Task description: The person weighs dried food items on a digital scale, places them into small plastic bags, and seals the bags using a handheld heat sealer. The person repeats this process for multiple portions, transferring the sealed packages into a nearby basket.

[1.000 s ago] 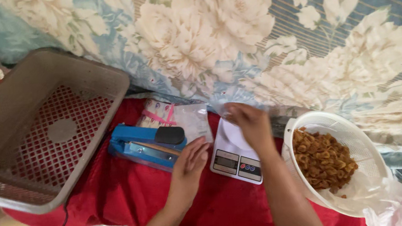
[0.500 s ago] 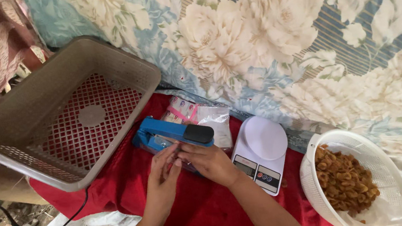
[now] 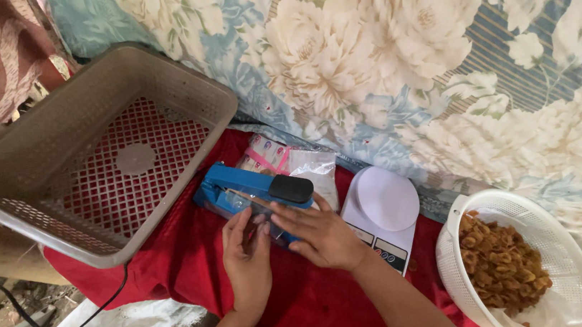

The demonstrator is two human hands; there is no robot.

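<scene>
Head view, looking down on a worktop (image 3: 172, 270) under red cloth. At centre, left hand (image 3: 246, 255) and right hand (image 3: 324, 236) side by side, fingers spread flat over a small clear bag (image 3: 263, 223) lying at the front edge of a blue heat sealer (image 3: 250, 189) with black handle, just at 12 o'clock of both hands. Neither grip closed: left fingers pressing lightly on the bag, right fingers laid across it and against the sealer's edge; whether the bag is pinched underneath cannot be told. At 10 o'clock, a large beige basket (image 3: 30, 151) with red mesh floor. At 12 o'clock behind the sealer, a stack of clear packets (image 3: 291, 160). At 3 o'clock, touching-close to the right wrist, a white kitchen scale (image 3: 386, 207); further toward 4 o'clock, a white colander (image 3: 567, 250) of brown fried snacks (image 3: 500, 264). Likely trouble: fingertips so near the sealing bar risk a burn; bag mouth creased or crooked under the bar, giving a leaky seam.
</scene>
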